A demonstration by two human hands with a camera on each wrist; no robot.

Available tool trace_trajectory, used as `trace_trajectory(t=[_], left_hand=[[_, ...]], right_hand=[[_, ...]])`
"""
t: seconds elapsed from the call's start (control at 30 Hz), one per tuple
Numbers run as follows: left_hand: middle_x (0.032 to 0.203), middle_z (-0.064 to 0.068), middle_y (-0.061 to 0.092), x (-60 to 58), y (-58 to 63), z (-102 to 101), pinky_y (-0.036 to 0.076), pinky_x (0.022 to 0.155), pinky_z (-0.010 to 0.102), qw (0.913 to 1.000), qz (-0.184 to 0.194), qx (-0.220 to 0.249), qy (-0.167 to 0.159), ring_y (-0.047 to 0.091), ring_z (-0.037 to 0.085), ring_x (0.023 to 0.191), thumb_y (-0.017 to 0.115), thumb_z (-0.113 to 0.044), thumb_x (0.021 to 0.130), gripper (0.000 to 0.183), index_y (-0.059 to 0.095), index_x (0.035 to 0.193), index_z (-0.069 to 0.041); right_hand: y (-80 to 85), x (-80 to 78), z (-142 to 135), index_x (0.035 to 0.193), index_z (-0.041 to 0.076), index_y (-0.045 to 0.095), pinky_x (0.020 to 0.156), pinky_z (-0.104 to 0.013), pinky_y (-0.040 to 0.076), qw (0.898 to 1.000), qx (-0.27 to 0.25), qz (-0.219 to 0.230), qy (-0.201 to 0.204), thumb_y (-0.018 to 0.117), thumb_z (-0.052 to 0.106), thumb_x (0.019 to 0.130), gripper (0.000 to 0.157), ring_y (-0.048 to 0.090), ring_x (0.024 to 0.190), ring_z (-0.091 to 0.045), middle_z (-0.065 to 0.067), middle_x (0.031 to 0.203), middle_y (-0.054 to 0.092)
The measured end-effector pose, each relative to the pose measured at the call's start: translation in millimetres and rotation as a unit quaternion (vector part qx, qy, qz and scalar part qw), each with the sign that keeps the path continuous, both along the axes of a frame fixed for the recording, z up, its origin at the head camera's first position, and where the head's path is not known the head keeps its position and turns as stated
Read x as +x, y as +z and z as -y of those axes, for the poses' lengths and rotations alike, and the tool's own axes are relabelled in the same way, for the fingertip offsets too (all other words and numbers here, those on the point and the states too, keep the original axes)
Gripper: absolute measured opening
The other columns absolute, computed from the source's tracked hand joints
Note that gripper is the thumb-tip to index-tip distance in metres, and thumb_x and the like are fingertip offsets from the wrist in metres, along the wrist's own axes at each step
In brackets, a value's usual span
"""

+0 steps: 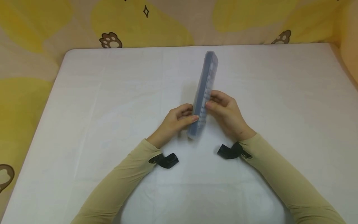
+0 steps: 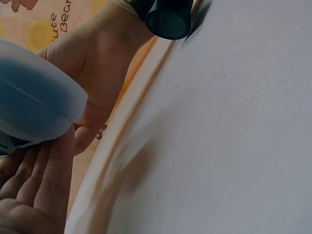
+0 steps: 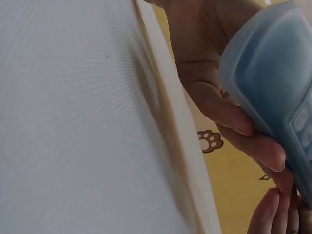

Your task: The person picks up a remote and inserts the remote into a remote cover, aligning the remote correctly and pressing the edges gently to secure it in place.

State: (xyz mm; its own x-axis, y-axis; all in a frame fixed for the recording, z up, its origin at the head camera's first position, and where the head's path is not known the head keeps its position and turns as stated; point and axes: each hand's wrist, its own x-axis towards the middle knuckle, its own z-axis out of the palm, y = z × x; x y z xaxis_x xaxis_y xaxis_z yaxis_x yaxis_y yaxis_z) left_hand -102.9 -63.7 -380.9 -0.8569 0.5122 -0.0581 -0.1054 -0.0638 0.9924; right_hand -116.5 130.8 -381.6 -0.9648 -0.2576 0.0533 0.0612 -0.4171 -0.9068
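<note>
A long blue remote control (image 1: 204,87) in a clear, frosted cover is held between both hands above the white table, turned on its side so a narrow edge faces up. Near its lower end, my left hand (image 1: 177,121) grips it with the thumb on the upward edge and fingers bent behind. My right hand (image 1: 227,113) pinches the right face around the middle, thumb in front. The right wrist view shows pale round buttons on the remote control (image 3: 273,73). From the left wrist, only the rounded end of the remote control (image 2: 34,97) shows.
The white table (image 1: 112,93) lies under both arms. A yellow and beige cloth (image 1: 173,25) with paw prints hangs behind it. A black wrist mount is on the left sleeve (image 1: 131,171) and another on the right sleeve (image 1: 282,171).
</note>
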Motion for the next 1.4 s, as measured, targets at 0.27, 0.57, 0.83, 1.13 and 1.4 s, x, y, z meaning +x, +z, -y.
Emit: trace_trajectory(t=[0.27, 0.57, 0.83, 1.13, 1.4], left_hand=[[0.117, 0.020, 0.060, -1.0, -1.6, 1.6, 0.051, 0.089, 0.036, 0.9999, -0.012, 0.000, 0.002, 0.060, 0.024, 0.105, 0.057, -0.009, 0.091, 0.039, 0.050, 0.126, 0.006], [0.113, 0.020, 0.060, -1.4, -2.4, -0.5, 0.051, 0.087, 0.034, 0.9945, -0.079, 0.001, 0.069, 0.061, 0.025, 0.100, 0.063, 0.000, 0.086, 0.037, 0.051, 0.121, 0.006], [0.111, 0.022, 0.062, -0.6, -1.1, -1.3, 0.052, 0.085, 0.032, 0.9926, -0.086, -0.029, 0.081, 0.063, 0.027, 0.097, 0.063, 0.001, 0.087, 0.034, 0.053, 0.118, 0.009], [0.101, 0.018, 0.065, -2.6, -0.8, -2.3, 0.054, 0.076, 0.031, 0.9914, -0.065, -0.072, 0.088, 0.065, 0.020, 0.086, 0.068, -0.004, 0.086, 0.029, 0.057, 0.111, 0.006], [0.101, 0.019, 0.065, -5.1, -1.3, 1.6, 0.053, 0.080, 0.035, 0.9959, -0.024, -0.039, 0.078, 0.064, 0.015, 0.086, 0.065, -0.003, 0.087, 0.028, 0.057, 0.113, 0.006]], right_hand=[[1.5, 0.1, 0.9, 0.104, 0.004, 0.063, 0.083, -0.028, 0.051, 1.000, -0.005, -0.001, -0.019, 0.058, -0.011, 0.085, 0.025, 0.062, 0.092, -0.017, -0.008, 0.098, 0.067], [-0.3, -1.5, -0.4, 0.102, 0.004, 0.063, 0.078, -0.026, 0.052, 0.997, 0.023, 0.021, -0.065, 0.063, -0.010, 0.083, 0.024, 0.063, 0.085, -0.015, -0.006, 0.093, 0.068], [1.5, -0.3, 0.4, 0.104, 0.002, 0.061, 0.073, -0.024, 0.052, 0.991, 0.095, 0.019, -0.089, 0.066, -0.007, 0.082, 0.024, 0.063, 0.083, -0.015, -0.005, 0.090, 0.068], [5.3, 0.8, 0.4, 0.109, -0.003, 0.059, 0.073, -0.022, 0.051, 0.975, 0.202, 0.001, -0.094, 0.070, 0.006, 0.085, 0.028, 0.063, 0.082, -0.013, -0.004, 0.090, 0.066], [5.0, 1.6, 0.0, 0.110, -0.002, 0.060, 0.080, -0.024, 0.050, 0.977, 0.192, 0.004, -0.088, 0.067, 0.008, 0.087, 0.026, 0.063, 0.089, -0.015, -0.004, 0.095, 0.067]])
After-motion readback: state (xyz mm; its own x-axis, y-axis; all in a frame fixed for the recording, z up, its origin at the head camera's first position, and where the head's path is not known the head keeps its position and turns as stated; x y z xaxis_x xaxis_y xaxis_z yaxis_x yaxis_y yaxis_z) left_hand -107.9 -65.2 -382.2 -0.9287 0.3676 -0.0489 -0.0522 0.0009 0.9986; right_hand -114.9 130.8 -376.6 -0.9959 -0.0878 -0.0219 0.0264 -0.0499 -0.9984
